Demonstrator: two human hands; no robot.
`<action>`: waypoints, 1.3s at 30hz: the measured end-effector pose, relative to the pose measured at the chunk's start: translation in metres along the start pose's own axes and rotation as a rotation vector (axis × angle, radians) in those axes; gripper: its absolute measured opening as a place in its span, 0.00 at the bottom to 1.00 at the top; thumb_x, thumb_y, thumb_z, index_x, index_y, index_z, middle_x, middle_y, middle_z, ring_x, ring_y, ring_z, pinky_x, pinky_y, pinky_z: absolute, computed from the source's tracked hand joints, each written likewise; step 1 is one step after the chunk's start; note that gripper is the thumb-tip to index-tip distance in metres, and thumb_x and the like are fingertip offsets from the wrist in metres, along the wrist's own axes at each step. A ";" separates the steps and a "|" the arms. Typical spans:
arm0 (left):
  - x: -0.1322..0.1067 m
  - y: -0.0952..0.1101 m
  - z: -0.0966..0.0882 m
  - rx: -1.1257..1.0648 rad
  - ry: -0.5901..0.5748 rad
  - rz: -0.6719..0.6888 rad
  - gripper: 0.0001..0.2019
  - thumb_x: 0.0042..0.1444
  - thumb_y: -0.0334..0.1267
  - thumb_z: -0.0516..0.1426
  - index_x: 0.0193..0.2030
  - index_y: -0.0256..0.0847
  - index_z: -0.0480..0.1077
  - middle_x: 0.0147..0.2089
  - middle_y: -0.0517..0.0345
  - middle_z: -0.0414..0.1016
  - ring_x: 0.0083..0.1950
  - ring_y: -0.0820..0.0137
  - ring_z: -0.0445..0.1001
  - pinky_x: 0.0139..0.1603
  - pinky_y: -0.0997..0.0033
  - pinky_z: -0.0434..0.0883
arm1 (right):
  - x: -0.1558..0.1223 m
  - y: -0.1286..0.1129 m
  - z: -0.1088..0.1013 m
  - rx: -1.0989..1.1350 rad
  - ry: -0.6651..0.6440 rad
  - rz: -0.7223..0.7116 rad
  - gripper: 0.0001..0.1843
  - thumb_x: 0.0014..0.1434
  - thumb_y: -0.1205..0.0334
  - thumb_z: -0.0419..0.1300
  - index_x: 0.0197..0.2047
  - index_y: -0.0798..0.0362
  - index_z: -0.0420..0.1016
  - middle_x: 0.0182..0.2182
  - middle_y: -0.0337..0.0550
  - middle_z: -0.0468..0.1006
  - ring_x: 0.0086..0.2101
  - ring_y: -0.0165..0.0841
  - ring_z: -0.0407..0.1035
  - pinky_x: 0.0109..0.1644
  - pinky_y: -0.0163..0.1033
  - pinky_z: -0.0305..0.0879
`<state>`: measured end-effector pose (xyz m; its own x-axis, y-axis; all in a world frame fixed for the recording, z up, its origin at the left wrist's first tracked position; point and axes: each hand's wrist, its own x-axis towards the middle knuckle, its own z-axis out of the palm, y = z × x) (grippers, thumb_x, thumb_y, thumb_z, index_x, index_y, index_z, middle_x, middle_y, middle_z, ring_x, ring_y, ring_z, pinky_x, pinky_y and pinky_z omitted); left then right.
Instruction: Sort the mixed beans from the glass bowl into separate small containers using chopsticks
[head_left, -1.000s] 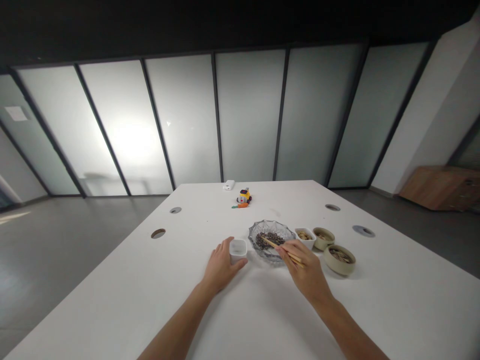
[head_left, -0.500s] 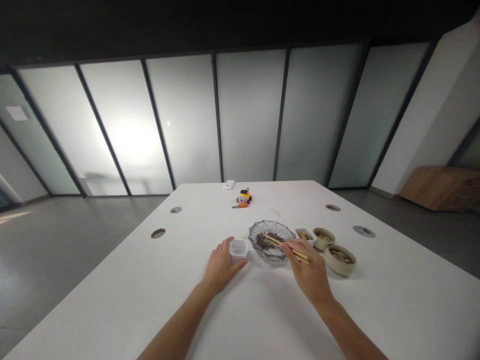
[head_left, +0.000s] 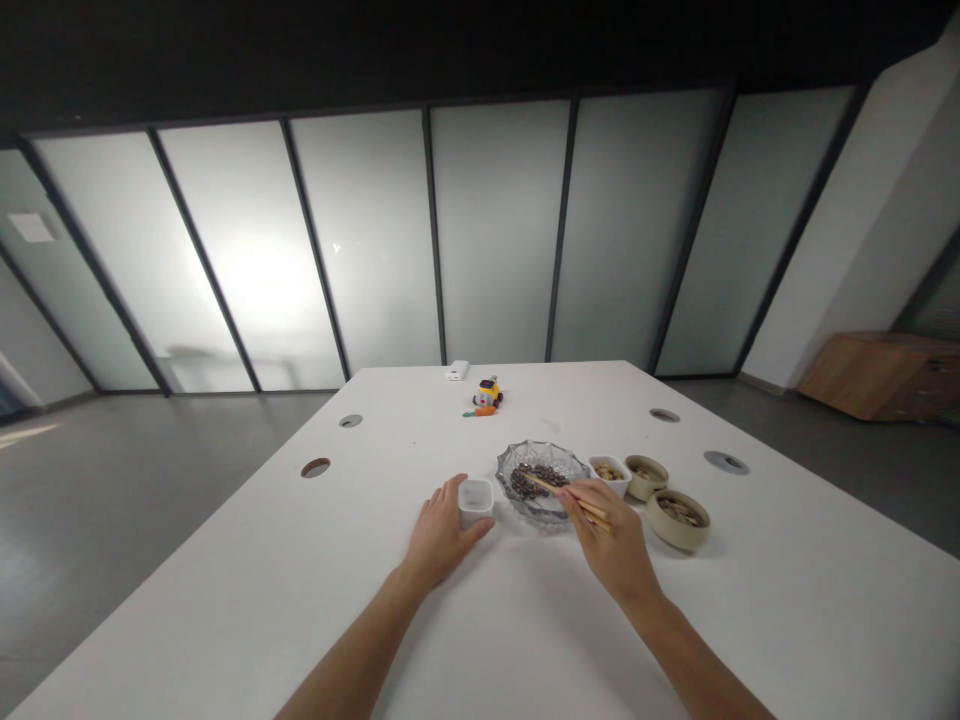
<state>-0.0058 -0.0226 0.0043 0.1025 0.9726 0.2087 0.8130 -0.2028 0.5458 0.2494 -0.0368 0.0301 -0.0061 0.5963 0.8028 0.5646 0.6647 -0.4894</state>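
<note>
My left hand [head_left: 442, 532] is curled round a small white square container [head_left: 476, 515] standing on the table; its inside looks bare. My right hand [head_left: 611, 535] grips a pair of wooden chopsticks [head_left: 598, 513]. Their tips reach into a clear scalloped glass bowl [head_left: 544, 512] and touch small dark brown pieces [head_left: 529, 484], perhaps beans or seeds. Whether a piece is pinched between the tips is too small to tell. To the right of the glass bowl stands a white square dish [head_left: 616, 482] of yellowish-brown pieces.
Two beige round bowls, a farther one [head_left: 646, 490] and a nearer one [head_left: 679, 533], hold dry-looking bits at the right. A toy truck [head_left: 488, 393], an orange carrot-shaped item [head_left: 484, 411] and a white box-like device [head_left: 457, 370] lie farther back on the white table [head_left: 300, 580].
The chopstick tips have drawn closer together among the dark pieces, and my right hand has shifted slightly left. My left hand and the white container stay in place.
</note>
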 end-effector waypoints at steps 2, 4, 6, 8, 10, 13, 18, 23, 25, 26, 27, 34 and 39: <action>0.000 0.000 0.000 0.001 -0.001 -0.001 0.34 0.59 0.50 0.60 0.70 0.43 0.58 0.68 0.47 0.69 0.67 0.58 0.68 0.67 0.63 0.61 | 0.000 0.000 0.001 -0.005 0.008 0.005 0.12 0.70 0.56 0.59 0.36 0.50 0.79 0.34 0.45 0.81 0.34 0.37 0.77 0.39 0.41 0.74; 0.000 0.000 0.000 0.003 0.002 0.004 0.34 0.59 0.50 0.60 0.70 0.43 0.58 0.68 0.47 0.69 0.67 0.58 0.68 0.67 0.62 0.61 | -0.001 0.000 0.001 -0.006 0.020 0.006 0.13 0.70 0.56 0.58 0.36 0.50 0.79 0.34 0.46 0.81 0.34 0.37 0.77 0.39 0.41 0.74; 0.000 -0.001 0.001 0.005 0.005 0.010 0.34 0.59 0.50 0.60 0.70 0.42 0.59 0.68 0.47 0.68 0.67 0.58 0.68 0.67 0.62 0.61 | 0.000 0.000 0.001 -0.005 0.029 0.004 0.13 0.70 0.55 0.59 0.36 0.51 0.79 0.34 0.46 0.80 0.34 0.37 0.77 0.39 0.41 0.74; 0.000 -0.001 0.001 0.006 0.006 0.011 0.34 0.59 0.50 0.61 0.69 0.42 0.59 0.68 0.47 0.69 0.67 0.57 0.68 0.67 0.61 0.62 | 0.000 -0.001 0.001 0.000 0.034 0.003 0.13 0.70 0.55 0.59 0.36 0.50 0.79 0.33 0.46 0.80 0.33 0.36 0.76 0.38 0.41 0.74; 0.000 -0.001 0.001 0.005 0.007 0.011 0.34 0.59 0.50 0.60 0.69 0.42 0.59 0.68 0.47 0.69 0.67 0.57 0.68 0.67 0.61 0.62 | 0.000 0.000 0.001 0.007 0.027 0.005 0.13 0.70 0.54 0.58 0.36 0.50 0.79 0.34 0.46 0.80 0.33 0.37 0.77 0.38 0.41 0.75; 0.000 0.000 0.000 0.004 0.009 0.015 0.33 0.59 0.50 0.60 0.69 0.43 0.59 0.69 0.47 0.68 0.67 0.58 0.68 0.67 0.62 0.62 | -0.001 0.001 0.002 0.024 -0.001 -0.001 0.12 0.70 0.54 0.59 0.38 0.50 0.80 0.35 0.46 0.81 0.35 0.37 0.77 0.41 0.41 0.75; -0.001 0.001 -0.001 0.001 0.006 0.015 0.34 0.59 0.50 0.60 0.69 0.42 0.59 0.69 0.47 0.68 0.68 0.58 0.68 0.67 0.62 0.61 | -0.003 0.007 0.004 0.048 -0.060 0.005 0.13 0.70 0.54 0.58 0.38 0.50 0.79 0.36 0.46 0.81 0.37 0.37 0.77 0.42 0.40 0.74; -0.001 0.002 -0.002 0.002 0.000 0.006 0.34 0.59 0.51 0.60 0.70 0.42 0.59 0.69 0.47 0.69 0.67 0.58 0.68 0.67 0.62 0.61 | -0.003 0.009 0.003 0.049 -0.055 0.025 0.13 0.70 0.54 0.58 0.37 0.50 0.77 0.35 0.45 0.80 0.35 0.37 0.76 0.41 0.40 0.74; -0.001 0.002 -0.002 0.000 0.001 0.008 0.34 0.59 0.50 0.60 0.69 0.42 0.59 0.68 0.47 0.69 0.67 0.58 0.68 0.67 0.62 0.62 | -0.003 0.008 0.003 0.051 -0.075 0.025 0.13 0.71 0.53 0.58 0.37 0.50 0.77 0.35 0.45 0.80 0.36 0.37 0.76 0.41 0.40 0.74; -0.001 0.002 -0.002 0.000 0.001 0.007 0.34 0.59 0.50 0.60 0.69 0.42 0.59 0.68 0.47 0.69 0.67 0.58 0.68 0.67 0.62 0.62 | -0.003 0.008 0.002 0.050 -0.087 0.026 0.13 0.71 0.53 0.57 0.38 0.50 0.78 0.35 0.45 0.80 0.36 0.37 0.76 0.41 0.40 0.74; 0.000 0.002 -0.002 0.001 -0.001 0.005 0.33 0.59 0.50 0.60 0.69 0.42 0.59 0.68 0.48 0.69 0.67 0.58 0.68 0.67 0.62 0.62 | -0.003 0.008 0.002 0.047 -0.098 0.027 0.13 0.71 0.53 0.57 0.38 0.49 0.78 0.36 0.46 0.80 0.37 0.37 0.76 0.42 0.41 0.74; 0.000 0.001 -0.001 0.007 0.003 0.003 0.34 0.59 0.50 0.60 0.69 0.43 0.59 0.69 0.47 0.69 0.68 0.58 0.68 0.67 0.62 0.61 | -0.002 0.007 0.001 0.029 -0.110 0.011 0.13 0.71 0.54 0.56 0.37 0.49 0.77 0.35 0.44 0.79 0.36 0.36 0.75 0.41 0.40 0.73; 0.000 0.000 0.000 0.010 0.002 0.006 0.34 0.59 0.51 0.60 0.69 0.43 0.59 0.69 0.47 0.69 0.68 0.58 0.68 0.67 0.62 0.62 | -0.002 0.008 0.000 0.031 -0.095 -0.010 0.12 0.72 0.55 0.57 0.38 0.49 0.76 0.35 0.43 0.79 0.36 0.36 0.76 0.42 0.40 0.73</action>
<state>-0.0058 -0.0228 0.0044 0.1061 0.9712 0.2131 0.8183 -0.2071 0.5362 0.2535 -0.0326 0.0248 -0.0907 0.6281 0.7728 0.5379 0.6840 -0.4928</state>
